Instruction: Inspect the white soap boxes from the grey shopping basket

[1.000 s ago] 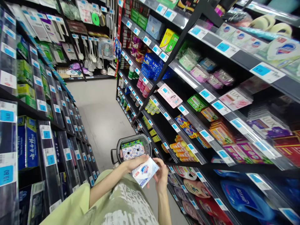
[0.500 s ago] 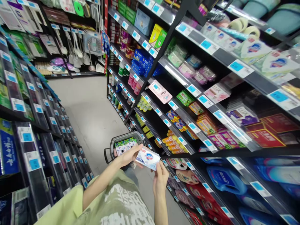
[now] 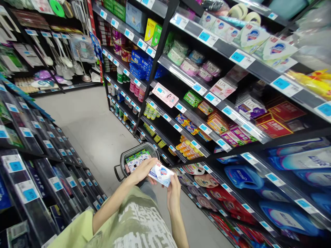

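I hold a white soap pack (image 3: 160, 173) with a blue and red logo in front of my chest, with both hands on it. My left hand (image 3: 141, 170) grips its left end with the fingers curled over the top. My right hand (image 3: 173, 193) closes on its lower right edge from below. Just beyond the pack, a grey shopping basket (image 3: 124, 160) stands on the floor, filled with several small boxed goods (image 3: 137, 160).
Dark shelves with soap packs, bottles and blue price tags (image 3: 242, 58) run along my right. Another rack of tagged shelves (image 3: 38, 162) lines my left. The pale aisle floor (image 3: 85, 124) stretches ahead to a back wall hung with brushes and ladles (image 3: 64, 62).
The view has swung right and downward along the shelves. The soap pack has turned flatter and risen slightly between my hands, which keep their hold.
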Demonstrator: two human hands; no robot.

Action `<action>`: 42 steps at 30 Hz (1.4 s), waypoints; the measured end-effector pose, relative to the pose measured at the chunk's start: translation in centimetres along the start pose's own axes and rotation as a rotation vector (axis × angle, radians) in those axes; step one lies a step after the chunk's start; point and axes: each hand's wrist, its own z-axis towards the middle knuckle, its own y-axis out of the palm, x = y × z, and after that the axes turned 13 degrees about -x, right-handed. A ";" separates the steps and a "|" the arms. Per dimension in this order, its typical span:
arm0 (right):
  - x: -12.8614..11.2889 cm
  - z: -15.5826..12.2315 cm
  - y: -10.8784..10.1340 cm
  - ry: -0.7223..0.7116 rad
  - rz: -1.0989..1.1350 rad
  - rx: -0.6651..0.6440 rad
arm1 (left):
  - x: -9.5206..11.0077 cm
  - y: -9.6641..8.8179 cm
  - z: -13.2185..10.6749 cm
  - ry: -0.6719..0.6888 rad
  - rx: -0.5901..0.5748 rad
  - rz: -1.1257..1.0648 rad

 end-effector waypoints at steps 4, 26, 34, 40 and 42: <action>-0.2 -0.1 -0.1 -0.048 -0.030 0.077 | -0.4 0.3 0.1 0.003 -0.040 0.023; 0.0 0.1 -0.5 -0.064 0.006 0.126 | -1.1 0.4 0.5 -0.010 -0.085 0.001; -0.3 0.2 -0.2 -0.054 -0.005 0.123 | -0.7 0.4 0.3 -0.012 -0.059 0.011; -0.3 0.1 -0.1 -0.017 0.046 0.142 | -0.8 0.4 0.5 -0.011 -0.067 0.014; -0.1 0.2 -0.2 -0.008 0.063 0.143 | -0.9 0.4 0.6 -0.013 -0.076 0.024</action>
